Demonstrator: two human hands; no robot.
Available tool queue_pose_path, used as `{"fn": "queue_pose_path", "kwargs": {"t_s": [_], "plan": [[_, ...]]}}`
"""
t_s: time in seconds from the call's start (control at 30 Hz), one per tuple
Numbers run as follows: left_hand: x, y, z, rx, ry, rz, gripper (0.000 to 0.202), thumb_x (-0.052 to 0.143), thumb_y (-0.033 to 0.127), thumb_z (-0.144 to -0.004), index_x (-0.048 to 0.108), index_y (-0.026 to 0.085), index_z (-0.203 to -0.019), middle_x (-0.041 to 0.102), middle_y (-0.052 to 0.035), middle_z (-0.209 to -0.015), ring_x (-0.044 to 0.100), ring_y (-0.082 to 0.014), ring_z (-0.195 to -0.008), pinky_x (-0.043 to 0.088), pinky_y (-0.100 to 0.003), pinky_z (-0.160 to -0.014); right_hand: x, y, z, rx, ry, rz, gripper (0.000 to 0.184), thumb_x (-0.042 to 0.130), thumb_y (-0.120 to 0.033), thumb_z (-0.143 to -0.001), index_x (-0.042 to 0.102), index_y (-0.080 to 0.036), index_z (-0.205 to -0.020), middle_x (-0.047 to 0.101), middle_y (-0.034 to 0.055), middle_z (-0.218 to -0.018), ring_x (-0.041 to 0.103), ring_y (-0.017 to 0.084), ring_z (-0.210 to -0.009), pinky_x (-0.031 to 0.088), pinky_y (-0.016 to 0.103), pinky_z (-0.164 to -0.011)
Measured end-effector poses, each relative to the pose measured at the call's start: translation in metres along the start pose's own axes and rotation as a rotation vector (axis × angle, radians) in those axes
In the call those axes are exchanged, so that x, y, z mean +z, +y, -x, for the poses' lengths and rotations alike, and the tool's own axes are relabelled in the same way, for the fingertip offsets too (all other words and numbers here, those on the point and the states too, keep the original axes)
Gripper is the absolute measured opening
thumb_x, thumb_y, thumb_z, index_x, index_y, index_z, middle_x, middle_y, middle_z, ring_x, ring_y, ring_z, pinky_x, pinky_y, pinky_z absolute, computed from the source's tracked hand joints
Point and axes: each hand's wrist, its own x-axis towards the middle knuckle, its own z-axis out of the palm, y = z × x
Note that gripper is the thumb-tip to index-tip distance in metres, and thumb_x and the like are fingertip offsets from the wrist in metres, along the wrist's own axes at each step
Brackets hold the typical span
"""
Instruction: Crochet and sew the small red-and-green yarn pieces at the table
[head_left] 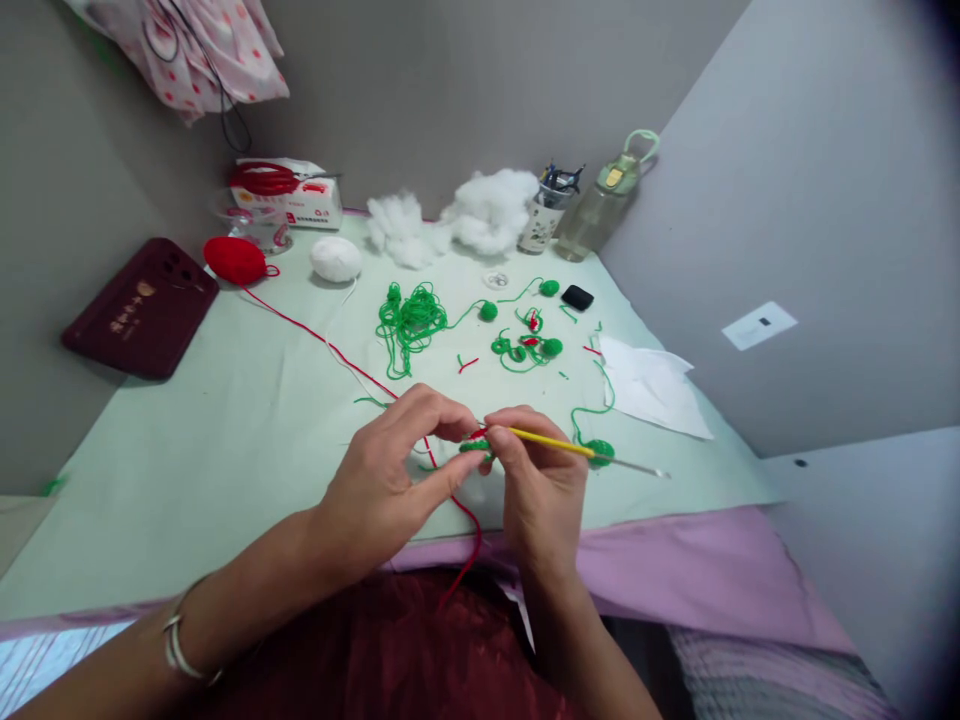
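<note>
My left hand (390,480) pinches a small green crocheted piece (475,447) with red yarn (322,340) running through it. My right hand (536,480) is closed around a yellow-handled crochet hook (555,444), whose metal end points right. Both hands meet above the front edge of the pale green table (225,440). The red strand leads back to a red yarn ball (235,260) at the far left and also hangs down over my lap.
A tangle of green yarn (409,320), small green pieces (551,347), a white yarn ball (335,258), stuffing (487,210), a pen cup (544,215), a water bottle (604,200), a dark red case (142,308) and white paper (652,385) lie on the table. Walls close in at both sides.
</note>
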Motion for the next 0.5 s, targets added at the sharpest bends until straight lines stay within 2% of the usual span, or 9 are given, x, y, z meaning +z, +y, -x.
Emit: {"fn": "queue_pose_path", "kwargs": {"t_s": [0.17, 0.23, 0.33, 0.4, 0.5], "plan": [[0.001, -0.012, -0.001, 0.027, -0.029, -0.025, 0.012, 0.064, 0.019, -0.088, 0.071, 0.022, -0.097, 0.072, -0.0036, -0.091, 0.066, -0.0183, -0.084, 0.051, -0.03, -0.081, 0.001, -0.002, 0.001, 0.002, -0.041, 0.035, 0.003, 0.073, -0.023, -0.084, 0.074, -0.024, -0.081, 0.064, -0.0022, -0.074, 0.054, 0.008, -0.056, 0.044, 0.023, -0.052], [-0.001, -0.011, -0.002, -0.039, -0.001, 0.016, 0.009, 0.064, 0.021, -0.088, 0.071, 0.022, -0.093, 0.073, -0.0028, -0.088, 0.066, -0.0178, -0.081, 0.051, -0.029, -0.079, 0.0, -0.003, 0.002, 0.004, -0.078, 0.061, 0.004, 0.076, -0.022, -0.082, 0.075, -0.024, -0.085, 0.065, -0.0012, -0.078, 0.058, 0.01, -0.064, 0.047, 0.023, -0.058], [-0.004, -0.006, -0.002, -0.222, 0.045, 0.185, 0.006, 0.065, 0.026, -0.088, 0.068, 0.021, -0.089, 0.071, -0.0006, -0.082, 0.065, -0.0155, -0.073, 0.052, -0.026, -0.071, 0.0, -0.006, 0.005, 0.026, -0.142, 0.104, 0.016, 0.077, -0.02, -0.08, 0.075, -0.025, -0.095, 0.067, 0.0008, -0.089, 0.062, 0.013, -0.076, 0.051, 0.025, -0.068], [-0.005, -0.004, -0.003, -0.296, 0.024, 0.304, 0.008, 0.064, 0.028, -0.089, 0.066, 0.02, -0.09, 0.07, 0.0002, -0.082, 0.066, -0.0143, -0.072, 0.053, -0.024, -0.069, 0.0, -0.007, 0.006, 0.032, -0.152, 0.114, 0.014, 0.074, -0.02, -0.083, 0.074, -0.025, -0.096, 0.068, 0.0014, -0.09, 0.062, 0.013, -0.077, 0.051, 0.026, -0.07], [-0.007, -0.007, -0.004, -0.318, -0.049, 0.37, 0.01, 0.06, 0.028, -0.092, 0.065, 0.02, -0.093, 0.07, 0.0005, -0.086, 0.068, -0.0133, -0.077, 0.054, -0.023, -0.073, 0.0, -0.007, 0.005, 0.037, -0.124, 0.115, 0.008, 0.071, -0.021, -0.085, 0.073, -0.024, -0.092, 0.068, 0.0007, -0.087, 0.062, 0.012, -0.073, 0.051, 0.025, -0.068]]}}
